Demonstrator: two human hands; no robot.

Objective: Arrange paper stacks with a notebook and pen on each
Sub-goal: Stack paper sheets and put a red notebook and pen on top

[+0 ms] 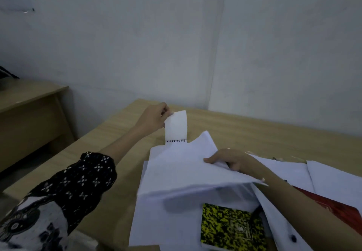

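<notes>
My left hand (154, 116) pinches the top corner of a small white spiral notepad (176, 126), holding it upright above the far end of the papers, its black spiral at the bottom. My right hand (230, 159) grips a bundle of white paper sheets (182, 170) and lifts its right edge off the pile. Under the raised sheets lies a yellow-and-black speckled notebook (229, 229) on more white paper. A red notebook (337, 209) shows at the right, partly hidden by my right forearm. More loose white sheets (333, 174) lie at the right. No pen is clearly visible.
Everything lies on a light wooden desk (121, 133) set against a pale wall. A second wooden desk (29, 102) stands at the left across a gap. A small dark spot (293, 237) sits on the paper near the bottom right.
</notes>
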